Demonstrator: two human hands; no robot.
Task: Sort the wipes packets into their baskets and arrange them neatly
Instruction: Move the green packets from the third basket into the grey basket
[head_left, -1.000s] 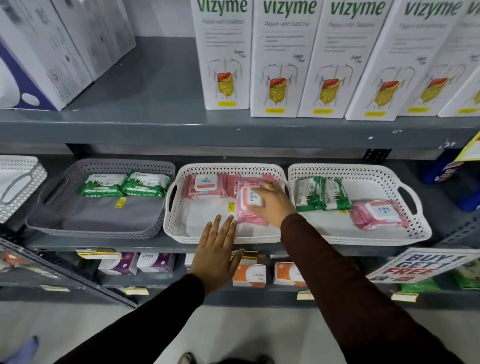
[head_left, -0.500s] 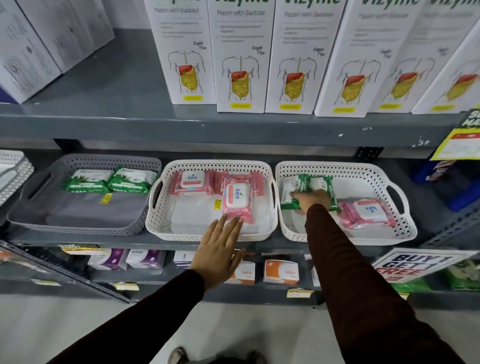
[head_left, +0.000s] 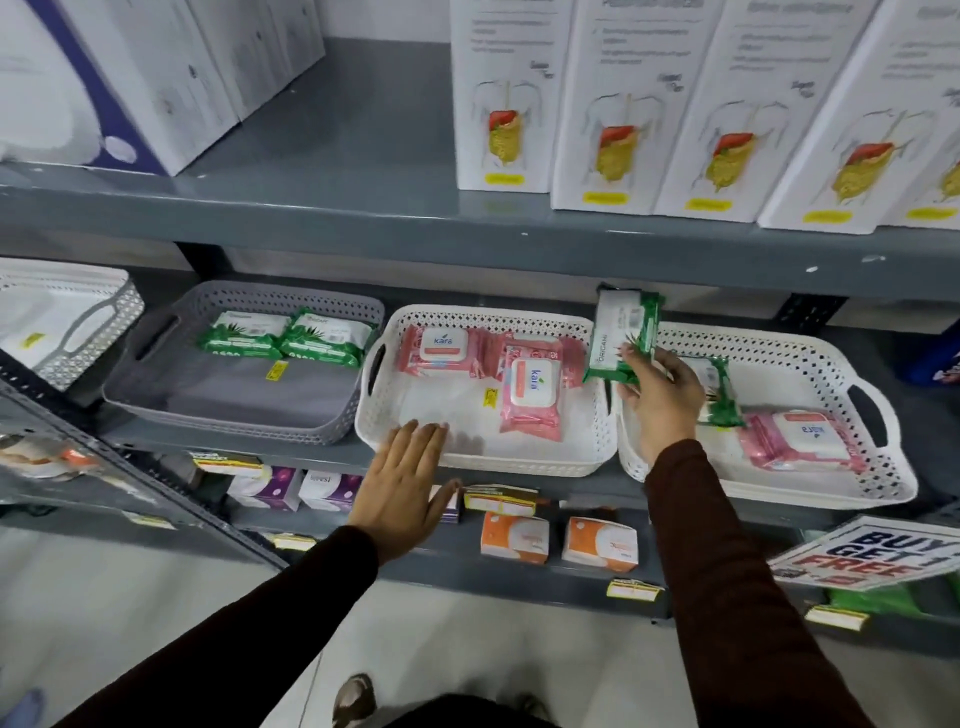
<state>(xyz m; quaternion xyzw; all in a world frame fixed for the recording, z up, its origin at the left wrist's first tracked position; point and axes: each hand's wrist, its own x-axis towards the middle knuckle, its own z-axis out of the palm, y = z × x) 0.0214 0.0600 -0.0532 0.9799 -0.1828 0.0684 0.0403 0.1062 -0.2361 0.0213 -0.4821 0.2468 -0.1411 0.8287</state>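
Grey shelf (head_left: 519, 457) carries grey basket (head_left: 156, 410); two white baskets (head_left: 498, 465).

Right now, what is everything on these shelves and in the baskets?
Grey basket: one, middle shelf, left; two green packets at its back.
Middle white basket: one; pink packets inside, count unclear since they overlap.
Right white basket: one; one green packet, pink packets at its right.
Partial white basket: one, far left.
White cartons: a row, top shelf.
Orange boxes: two, lower shelf.
Promotional sign: one, lower right.
Left hand: open, flat on the middle basket's front rim.
Right hand: holding a green packet upright.
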